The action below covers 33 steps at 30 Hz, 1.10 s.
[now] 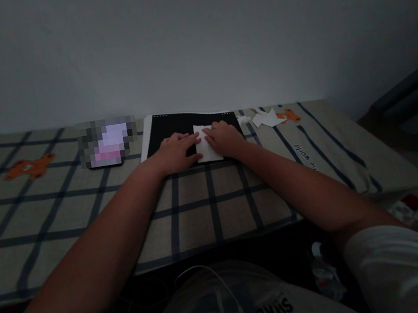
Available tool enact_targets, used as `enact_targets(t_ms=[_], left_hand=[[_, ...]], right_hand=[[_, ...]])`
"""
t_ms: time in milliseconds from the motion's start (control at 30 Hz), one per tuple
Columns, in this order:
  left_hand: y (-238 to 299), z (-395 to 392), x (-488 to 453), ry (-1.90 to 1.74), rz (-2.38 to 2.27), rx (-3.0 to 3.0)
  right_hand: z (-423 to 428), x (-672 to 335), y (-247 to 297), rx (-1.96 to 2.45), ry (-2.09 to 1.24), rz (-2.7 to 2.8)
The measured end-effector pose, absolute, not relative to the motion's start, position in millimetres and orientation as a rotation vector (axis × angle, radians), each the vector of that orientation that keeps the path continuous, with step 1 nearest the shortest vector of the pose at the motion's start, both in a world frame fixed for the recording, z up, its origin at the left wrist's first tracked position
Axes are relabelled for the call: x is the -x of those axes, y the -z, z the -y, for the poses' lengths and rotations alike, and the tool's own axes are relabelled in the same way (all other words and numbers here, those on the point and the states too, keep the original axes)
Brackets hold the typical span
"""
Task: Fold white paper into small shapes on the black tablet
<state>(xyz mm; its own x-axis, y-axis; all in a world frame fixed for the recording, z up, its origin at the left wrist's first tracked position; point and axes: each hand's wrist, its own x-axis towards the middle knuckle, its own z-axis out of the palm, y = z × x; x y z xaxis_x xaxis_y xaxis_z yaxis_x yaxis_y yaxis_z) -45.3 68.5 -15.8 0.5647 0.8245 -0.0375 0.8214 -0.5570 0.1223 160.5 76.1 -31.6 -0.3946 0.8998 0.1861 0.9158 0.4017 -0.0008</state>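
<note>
A small white sheet of paper (209,151) lies on a black board or folder (173,125) near the wall. My left hand (179,152) rests on the board with its fingers stretched out, the tips touching the paper's left edge. My right hand (225,137) lies over the paper's right side; its index finger points inward across the sheet and the other fingers are bent. Whether the right fingers pinch the paper's edge is hidden. White paper shows under the board's left and far edges.
A phone (109,145) with a lit, blurred screen lies left of the board. White paper pieces (269,117) sit to the right. A checked cloth (206,193) covers the table. A plastic bottle (326,272) stands below its front edge, and a white cable (210,269) crosses my lap.
</note>
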Motion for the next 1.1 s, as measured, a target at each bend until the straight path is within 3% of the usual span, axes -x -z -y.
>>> enact_targets(t_ms=[700,1100], left_hand=[[13,-66,44,-0.037,-1.401,-2.669],[15,-66,44,-0.048,-1.412,-2.650]], right_hand=[[-81,-157,28,1.673,0.082,2.493],[-90,-181,24,1.462,-0.172,2.655]])
